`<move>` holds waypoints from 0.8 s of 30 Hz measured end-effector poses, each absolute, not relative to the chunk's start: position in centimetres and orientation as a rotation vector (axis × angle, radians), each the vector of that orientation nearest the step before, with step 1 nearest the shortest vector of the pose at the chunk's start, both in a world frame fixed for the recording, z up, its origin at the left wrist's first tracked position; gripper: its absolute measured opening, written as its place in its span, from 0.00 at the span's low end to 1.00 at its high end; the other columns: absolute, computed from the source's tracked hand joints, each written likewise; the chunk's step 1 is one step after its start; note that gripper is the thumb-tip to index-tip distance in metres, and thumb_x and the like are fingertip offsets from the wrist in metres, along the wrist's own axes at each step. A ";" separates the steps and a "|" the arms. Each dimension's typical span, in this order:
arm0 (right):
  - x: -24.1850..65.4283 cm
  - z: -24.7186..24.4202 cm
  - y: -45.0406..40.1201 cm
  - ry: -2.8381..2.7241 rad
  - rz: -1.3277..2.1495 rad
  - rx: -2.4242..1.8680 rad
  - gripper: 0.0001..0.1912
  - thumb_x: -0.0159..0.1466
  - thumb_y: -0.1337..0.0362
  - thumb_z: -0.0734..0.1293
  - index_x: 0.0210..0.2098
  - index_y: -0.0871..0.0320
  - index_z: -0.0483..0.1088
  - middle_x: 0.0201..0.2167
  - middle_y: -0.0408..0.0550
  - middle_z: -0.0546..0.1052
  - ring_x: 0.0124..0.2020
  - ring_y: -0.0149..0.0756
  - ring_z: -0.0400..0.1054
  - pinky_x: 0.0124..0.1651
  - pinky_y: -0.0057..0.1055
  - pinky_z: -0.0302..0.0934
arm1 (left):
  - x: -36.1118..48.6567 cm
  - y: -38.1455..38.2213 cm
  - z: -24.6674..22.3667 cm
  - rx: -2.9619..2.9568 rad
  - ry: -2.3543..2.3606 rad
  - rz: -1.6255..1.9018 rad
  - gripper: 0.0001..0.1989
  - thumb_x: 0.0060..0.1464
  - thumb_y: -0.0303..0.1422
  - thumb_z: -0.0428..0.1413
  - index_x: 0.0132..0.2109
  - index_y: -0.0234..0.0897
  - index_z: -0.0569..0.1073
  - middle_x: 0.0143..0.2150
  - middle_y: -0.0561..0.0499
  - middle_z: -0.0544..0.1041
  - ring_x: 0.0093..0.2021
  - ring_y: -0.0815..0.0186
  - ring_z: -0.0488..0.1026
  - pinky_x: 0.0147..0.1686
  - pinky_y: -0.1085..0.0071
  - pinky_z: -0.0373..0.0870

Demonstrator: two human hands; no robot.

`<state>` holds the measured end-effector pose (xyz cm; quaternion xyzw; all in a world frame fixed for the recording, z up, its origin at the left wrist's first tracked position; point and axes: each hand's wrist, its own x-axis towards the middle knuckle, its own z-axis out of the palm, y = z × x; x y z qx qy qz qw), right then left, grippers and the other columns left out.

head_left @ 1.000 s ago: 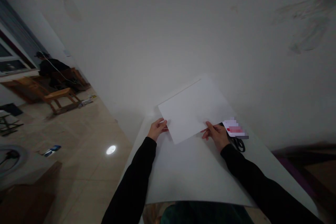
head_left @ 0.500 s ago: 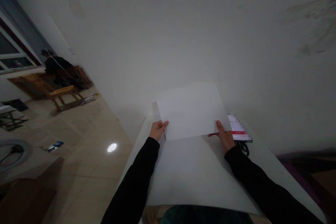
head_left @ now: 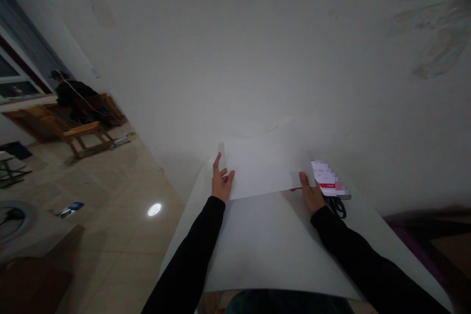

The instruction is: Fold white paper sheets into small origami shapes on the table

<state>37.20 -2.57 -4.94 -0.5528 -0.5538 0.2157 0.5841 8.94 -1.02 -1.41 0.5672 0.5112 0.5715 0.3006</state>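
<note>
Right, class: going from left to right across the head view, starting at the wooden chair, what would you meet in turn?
Wooden chair → bright spot on the floor → left hand → white sheet → right hand → white item with a red stripe.

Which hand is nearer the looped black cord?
Your right hand; the cord is by its sleeve, while the left hand is across the paper.

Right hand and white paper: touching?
Touching: the head view shows the right hand gripping the white paper near its lower right corner, thumb across the front.
</note>
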 end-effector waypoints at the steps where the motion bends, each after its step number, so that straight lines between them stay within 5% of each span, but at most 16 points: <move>1: 37.2 -4.8 -2.6 -1.320 0.468 -1.303 0.27 0.63 0.46 0.54 0.48 0.59 0.67 0.45 0.58 0.73 0.52 0.49 0.63 0.55 0.46 0.56 | 9.1 -1.2 -1.3 1.563 1.359 1.518 0.24 0.49 0.41 0.55 0.52 0.37 0.69 0.33 0.50 0.75 0.24 0.71 0.67 0.24 0.75 0.64; 7: 36.1 -3.7 -3.5 -1.646 0.070 -1.229 0.25 0.67 0.60 0.50 0.61 0.61 0.50 0.55 0.57 0.65 0.57 0.43 0.58 0.59 0.46 0.51 | 10.5 -1.8 -0.9 1.796 1.322 1.520 0.17 0.55 0.41 0.48 0.45 0.38 0.75 0.37 0.47 0.72 0.32 0.69 0.66 0.28 0.75 0.65; 11: 34.3 -2.7 -4.5 -1.812 -0.137 -1.233 0.34 0.61 0.74 0.53 0.65 0.59 0.37 0.64 0.55 0.50 0.63 0.42 0.45 0.60 0.46 0.48 | 12.2 -2.8 -0.8 1.765 1.287 1.483 0.18 0.56 0.42 0.49 0.48 0.38 0.74 0.43 0.45 0.72 0.44 0.63 0.67 0.36 0.71 0.68; 16: 32.3 -2.0 -5.9 -1.987 -0.264 -1.327 0.49 0.46 0.83 0.56 0.65 0.57 0.36 0.67 0.54 0.34 0.66 0.49 0.33 0.61 0.47 0.44 | 14.0 -4.1 -0.4 1.824 1.123 1.433 0.19 0.57 0.42 0.48 0.49 0.37 0.73 0.47 0.45 0.73 0.50 0.60 0.66 0.51 0.62 0.61; 24: 30.6 -2.4 -6.5 -2.067 -0.412 -1.315 0.47 0.50 0.80 0.61 0.63 0.45 0.42 0.66 0.53 0.30 0.64 0.54 0.38 0.57 0.52 0.42 | 16.2 -4.4 0.2 1.556 1.016 1.591 0.12 0.52 0.38 0.55 0.38 0.34 0.76 0.38 0.48 0.74 0.41 0.65 0.70 0.42 0.71 0.66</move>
